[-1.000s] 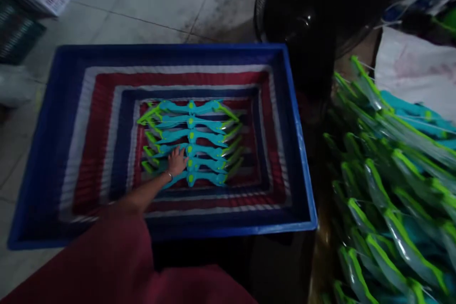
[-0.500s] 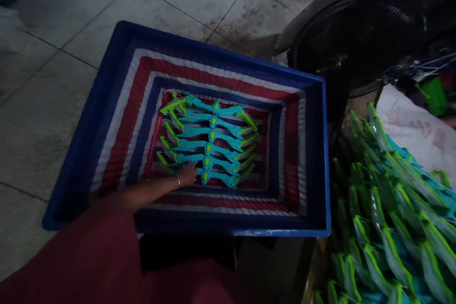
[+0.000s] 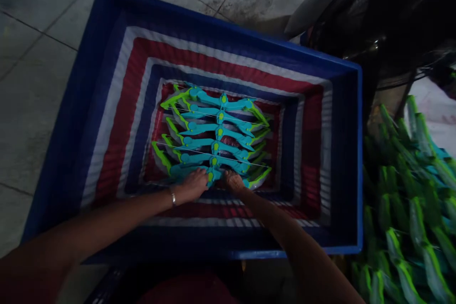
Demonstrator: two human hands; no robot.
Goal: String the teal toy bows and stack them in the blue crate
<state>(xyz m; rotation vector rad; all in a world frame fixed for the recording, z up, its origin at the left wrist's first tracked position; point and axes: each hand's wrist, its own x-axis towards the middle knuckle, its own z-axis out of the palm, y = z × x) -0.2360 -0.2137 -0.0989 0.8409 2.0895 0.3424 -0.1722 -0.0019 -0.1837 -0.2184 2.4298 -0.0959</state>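
Note:
A deep blue crate lined with a red, white and blue striped sack stands on the floor. On its bottom lie several teal and green toy bows in a neat overlapping row. Both my arms reach down into the crate. My left hand, with a bracelet at the wrist, grips the nearest toy bow just left of its middle. My right hand holds the same bow just right of its middle. The bow's string runs across the row above my fingers.
A black fan stands behind the crate's far right corner. A heap of bagged green and teal bows lies right of the crate. Grey floor tiles stretch to the left and behind.
My right hand has come into the crate and joined the left on the nearest bow. One more bow now lies at the near end of the row. The view has tilted down and closer.

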